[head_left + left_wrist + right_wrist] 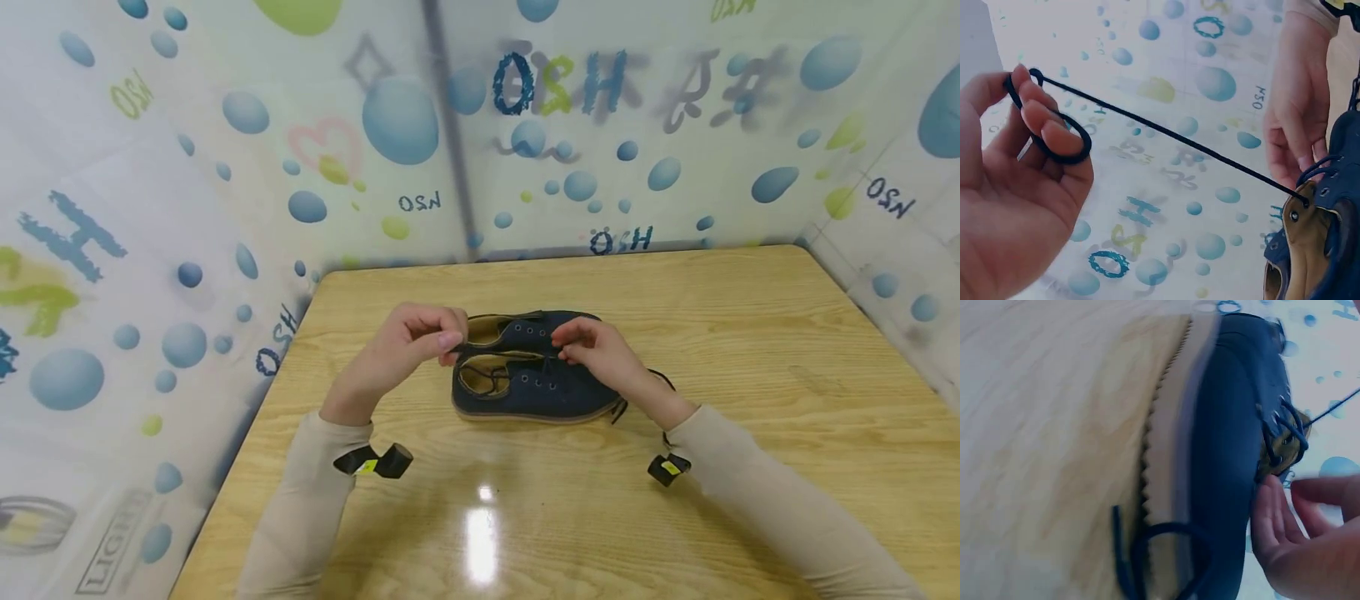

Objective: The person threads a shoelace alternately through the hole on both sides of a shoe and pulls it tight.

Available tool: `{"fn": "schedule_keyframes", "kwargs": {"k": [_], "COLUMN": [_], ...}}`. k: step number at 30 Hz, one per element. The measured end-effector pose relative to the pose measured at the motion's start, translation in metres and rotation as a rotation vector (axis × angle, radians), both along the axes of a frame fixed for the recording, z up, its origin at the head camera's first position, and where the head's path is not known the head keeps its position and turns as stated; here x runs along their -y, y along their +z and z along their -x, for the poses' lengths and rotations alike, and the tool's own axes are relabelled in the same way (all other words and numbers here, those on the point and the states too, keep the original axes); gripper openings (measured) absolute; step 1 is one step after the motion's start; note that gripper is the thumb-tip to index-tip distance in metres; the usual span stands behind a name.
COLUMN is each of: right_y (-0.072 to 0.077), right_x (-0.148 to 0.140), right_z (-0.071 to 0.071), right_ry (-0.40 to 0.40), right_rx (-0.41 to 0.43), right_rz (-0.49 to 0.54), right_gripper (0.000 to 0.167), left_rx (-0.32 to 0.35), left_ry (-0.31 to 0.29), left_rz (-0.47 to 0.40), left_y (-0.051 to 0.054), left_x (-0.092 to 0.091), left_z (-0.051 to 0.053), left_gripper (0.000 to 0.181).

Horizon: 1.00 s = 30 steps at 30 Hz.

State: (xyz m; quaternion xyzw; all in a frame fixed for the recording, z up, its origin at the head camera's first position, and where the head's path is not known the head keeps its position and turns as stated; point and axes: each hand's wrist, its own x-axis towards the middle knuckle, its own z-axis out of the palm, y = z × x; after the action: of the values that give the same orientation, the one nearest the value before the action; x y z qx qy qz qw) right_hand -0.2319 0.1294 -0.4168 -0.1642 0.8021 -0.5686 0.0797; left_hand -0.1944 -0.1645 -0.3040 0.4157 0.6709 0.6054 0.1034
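Observation:
A pair of navy lace-up shoes lies side by side on the table, the near shoe in front of the far shoe. Looped round its curled fingers, my left hand holds a dark shoelace. This lace runs taut to an eyelet beside the tan lining. My right hand is at the lacing, its fingertips touching the shoe beside the tongue. Between its thumb and forefinger a gap shows in the right wrist view. Several lace strands cross the shoe there.
A wooden table carries the shoes. Another lace part curls loosely over the shoe's sole edge. Behind and to the sides hang pale sheets printed with drops and letters. Each wrist wears a small black camera.

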Motion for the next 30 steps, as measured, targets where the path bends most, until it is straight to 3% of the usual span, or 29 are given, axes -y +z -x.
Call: {"fn": "schedule_keyframes", "kwargs": {"k": [4,8,11,14,16,18,20,23,27,30], "right_y": [-0.008,-0.011,-0.012,-0.012,-0.012,-0.013,-0.012,-0.012,-0.01,-0.007], "right_x": [0.001,0.003,0.005,0.006,0.006,0.006,0.007,0.007,0.008,0.01], "right_z": [-0.002,-0.004,-0.006,-0.007,-0.007,-0.007,-0.006,-0.006,-0.008,-0.011], "right_ry": [0.071,0.062,0.027,-0.003,-0.013,-0.018,-0.019,-0.016,-0.027,-0.06], "right_rx": [-0.087,-0.19,-0.232,-0.241,-0.244,-0.242,-0.239,-0.232,-0.242,-0.307], "right_rz": [-0.126,-0.164,-0.186,-0.195,-0.196,-0.198,-0.199,-0.2,-0.193,-0.18], "right_gripper": [0.028,0.024,0.018,0.013,0.013,0.012,0.013,0.014,0.019,0.019], "left_rx": [0.04,0.066,0.088,0.107,0.132,0.13,0.096,-0.037,-0.238,-0.35], "left_ry": [0.16,0.179,0.154,0.146,0.17,0.228,0.305,0.385,0.438,0.492], "left_rz": [0.078,0.104,0.004,-0.181,-0.272,-0.275,-0.194,0.041,0.37,0.549], "left_y": [-0.002,-0.005,-0.006,-0.005,-0.003,-0.003,-0.003,-0.007,-0.019,-0.03], "left_x": [-0.001,-0.001,-0.002,-0.002,-0.002,-0.001,0.001,0.002,-0.004,-0.009], "left_z": [0.002,0.005,0.006,0.008,0.008,0.009,0.009,0.013,0.019,0.024], "left_gripper": [0.03,0.028,0.032,0.037,0.037,0.036,0.033,0.03,0.025,0.024]}}
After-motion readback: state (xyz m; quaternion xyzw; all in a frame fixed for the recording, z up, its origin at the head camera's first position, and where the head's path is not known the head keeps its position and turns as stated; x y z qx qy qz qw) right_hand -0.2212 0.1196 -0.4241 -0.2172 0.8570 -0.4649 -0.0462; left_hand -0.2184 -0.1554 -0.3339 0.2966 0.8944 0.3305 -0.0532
